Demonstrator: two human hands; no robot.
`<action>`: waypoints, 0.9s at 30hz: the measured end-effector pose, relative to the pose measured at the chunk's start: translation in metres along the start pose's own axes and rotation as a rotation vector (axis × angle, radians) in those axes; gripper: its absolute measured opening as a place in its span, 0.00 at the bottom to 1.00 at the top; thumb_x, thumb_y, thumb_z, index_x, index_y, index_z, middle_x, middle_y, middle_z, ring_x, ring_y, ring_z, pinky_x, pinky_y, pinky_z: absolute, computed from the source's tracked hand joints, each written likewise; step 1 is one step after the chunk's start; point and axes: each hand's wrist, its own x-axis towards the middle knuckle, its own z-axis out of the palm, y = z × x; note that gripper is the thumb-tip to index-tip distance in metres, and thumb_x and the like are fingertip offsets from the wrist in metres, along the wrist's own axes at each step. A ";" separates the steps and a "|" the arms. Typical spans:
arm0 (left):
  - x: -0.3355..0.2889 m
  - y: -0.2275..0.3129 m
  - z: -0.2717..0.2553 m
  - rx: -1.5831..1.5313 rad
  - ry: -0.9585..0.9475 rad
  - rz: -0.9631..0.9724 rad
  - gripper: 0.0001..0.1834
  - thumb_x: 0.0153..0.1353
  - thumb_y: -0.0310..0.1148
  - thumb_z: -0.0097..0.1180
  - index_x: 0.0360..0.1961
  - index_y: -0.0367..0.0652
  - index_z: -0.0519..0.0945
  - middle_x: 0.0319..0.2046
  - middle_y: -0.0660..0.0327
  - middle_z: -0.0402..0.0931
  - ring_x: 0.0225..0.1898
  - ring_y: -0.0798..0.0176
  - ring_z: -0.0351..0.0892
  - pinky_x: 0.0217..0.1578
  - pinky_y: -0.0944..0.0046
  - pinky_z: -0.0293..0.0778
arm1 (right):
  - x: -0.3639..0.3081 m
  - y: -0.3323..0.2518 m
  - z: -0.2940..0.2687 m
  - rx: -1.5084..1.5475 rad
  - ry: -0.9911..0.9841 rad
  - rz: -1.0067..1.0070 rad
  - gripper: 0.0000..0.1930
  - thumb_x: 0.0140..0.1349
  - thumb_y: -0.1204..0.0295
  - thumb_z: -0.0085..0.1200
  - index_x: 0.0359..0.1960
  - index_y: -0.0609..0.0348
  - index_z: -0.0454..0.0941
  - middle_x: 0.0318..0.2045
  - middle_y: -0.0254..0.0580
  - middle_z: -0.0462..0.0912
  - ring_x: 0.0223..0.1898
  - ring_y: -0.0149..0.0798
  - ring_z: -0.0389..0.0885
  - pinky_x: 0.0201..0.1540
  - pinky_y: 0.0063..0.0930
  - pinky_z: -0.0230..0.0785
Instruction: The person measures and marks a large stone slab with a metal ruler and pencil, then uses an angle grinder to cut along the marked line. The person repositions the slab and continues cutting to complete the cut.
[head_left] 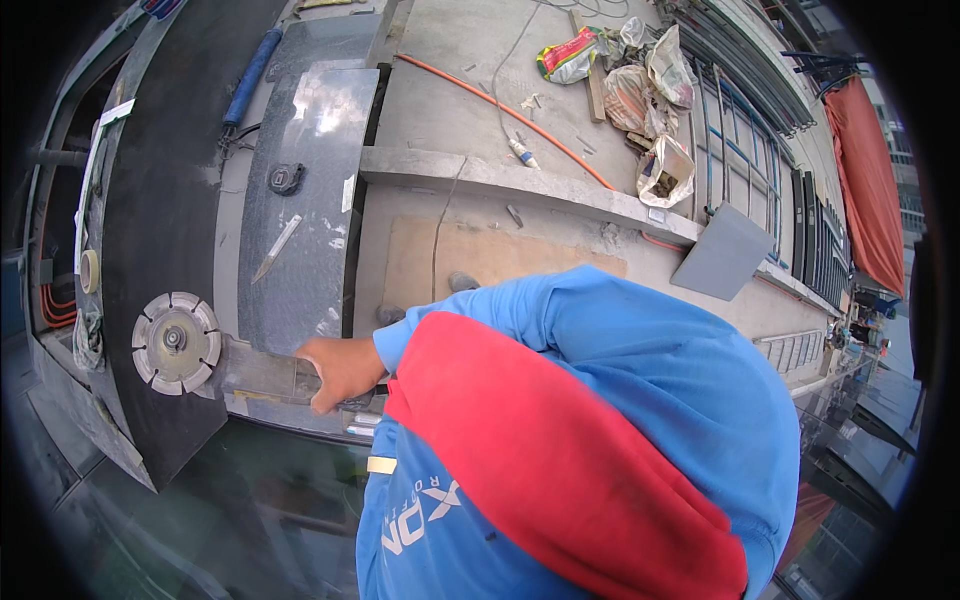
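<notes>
My right hand (pixel 345 370), in a blue sleeve (pixel 480 310), is closed around the dusty grey body of an angle grinder (pixel 262 370). Its segmented cutting disc (pixel 150 350) has its flat face turned up above a long black slab (pixel 160 220). Beside the hand lies a grey stone slab (pixel 310 130). On that slab rest a knife (pixel 280 243) with a pale handle and a dark tape measure (pixel 286 179). Red cloth (pixel 560 450) and my blue shirt (pixel 440 530) fill the lower middle. My left hand does not show.
A blue cylindrical tool (pixel 253 78) with a dark cord lies past the grey slab. A tape roll (pixel 90 271) sits at the far left. An orange hose (pixel 500 108) crosses the concrete floor. Opened sacks (pixel 665 170), a loose grey panel (pixel 724 252) and metal bars (pixel 740 65) lie right.
</notes>
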 end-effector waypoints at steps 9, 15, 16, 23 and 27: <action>-0.010 -0.039 -0.107 0.671 -0.258 0.424 0.26 0.71 0.54 0.50 0.32 0.38 0.81 0.34 0.49 0.80 0.39 0.43 0.77 0.44 0.48 0.71 | -0.003 -0.088 -0.080 0.516 0.483 -0.213 0.18 0.57 0.76 0.63 0.47 0.71 0.75 0.36 0.50 0.84 0.31 0.41 0.87 0.32 0.38 0.85; -0.109 -0.062 -0.136 0.720 -0.203 0.036 0.13 0.61 0.38 0.66 0.28 0.39 0.82 0.22 0.46 0.77 0.27 0.40 0.76 0.32 0.48 0.72 | -0.117 -0.084 -0.103 0.519 0.691 -0.295 0.26 0.57 0.71 0.63 0.56 0.68 0.72 0.41 0.48 0.82 0.37 0.40 0.87 0.38 0.40 0.85; -0.130 -0.060 -0.134 0.820 -0.231 0.054 0.12 0.61 0.38 0.65 0.29 0.38 0.82 0.22 0.45 0.77 0.24 0.39 0.75 0.31 0.47 0.72 | -0.133 -0.080 -0.105 0.508 0.708 -0.307 0.27 0.56 0.71 0.63 0.57 0.68 0.71 0.42 0.48 0.82 0.37 0.41 0.86 0.38 0.40 0.85; -0.232 0.014 -0.083 0.707 -0.088 -0.288 0.12 0.63 0.36 0.63 0.28 0.39 0.81 0.22 0.44 0.76 0.25 0.36 0.75 0.28 0.48 0.71 | -0.204 -0.064 -0.132 0.414 0.711 -0.415 0.34 0.55 0.70 0.64 0.62 0.69 0.65 0.42 0.51 0.79 0.38 0.46 0.85 0.40 0.42 0.82; -0.279 0.059 -0.050 0.873 -0.026 -0.349 0.13 0.65 0.36 0.62 0.27 0.38 0.79 0.22 0.44 0.75 0.27 0.33 0.75 0.27 0.47 0.69 | -0.211 -0.068 -0.153 0.430 0.629 -0.463 0.34 0.55 0.70 0.63 0.63 0.68 0.65 0.45 0.51 0.78 0.40 0.46 0.84 0.43 0.44 0.82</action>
